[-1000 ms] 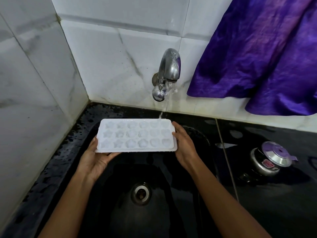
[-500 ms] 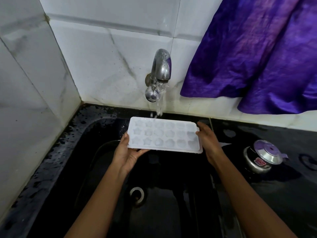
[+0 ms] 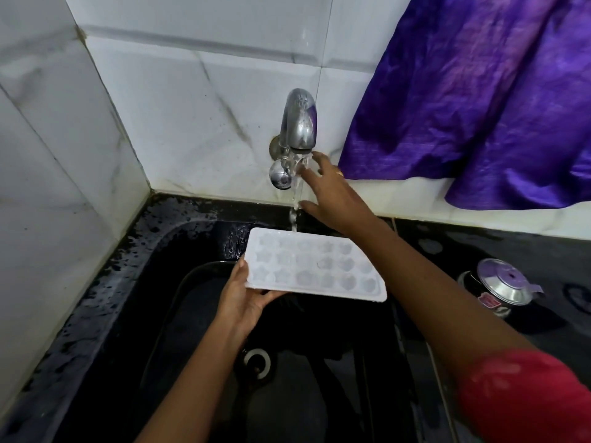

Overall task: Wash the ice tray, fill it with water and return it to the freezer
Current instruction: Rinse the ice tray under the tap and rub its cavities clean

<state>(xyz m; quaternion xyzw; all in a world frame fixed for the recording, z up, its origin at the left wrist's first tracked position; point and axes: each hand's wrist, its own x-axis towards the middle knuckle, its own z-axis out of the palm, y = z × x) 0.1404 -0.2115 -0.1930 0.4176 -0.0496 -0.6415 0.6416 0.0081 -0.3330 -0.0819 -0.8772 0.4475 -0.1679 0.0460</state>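
A white ice tray [image 3: 315, 266] with star-shaped cells is held level over the black sink [image 3: 179, 314]. My left hand [image 3: 244, 295] grips its left end from below, thumb on the rim. Water runs from the steel tap [image 3: 299, 126] on the wall and falls onto the tray's far edge. My right hand [image 3: 332, 190] is off the tray, raised beside the stream just under the spout, fingers spread and holding nothing.
The sink drain [image 3: 257, 362] lies below the tray. A purple cloth [image 3: 479, 97] hangs on the wall at the right. A steel pressure cooker [image 3: 502, 287] stands on the black counter to the right. White marble tiles close the left and back.
My right hand has let go of the tray's right end and risen to the tap. The left hand alone now holds the tray, which has shifted right under the stream.
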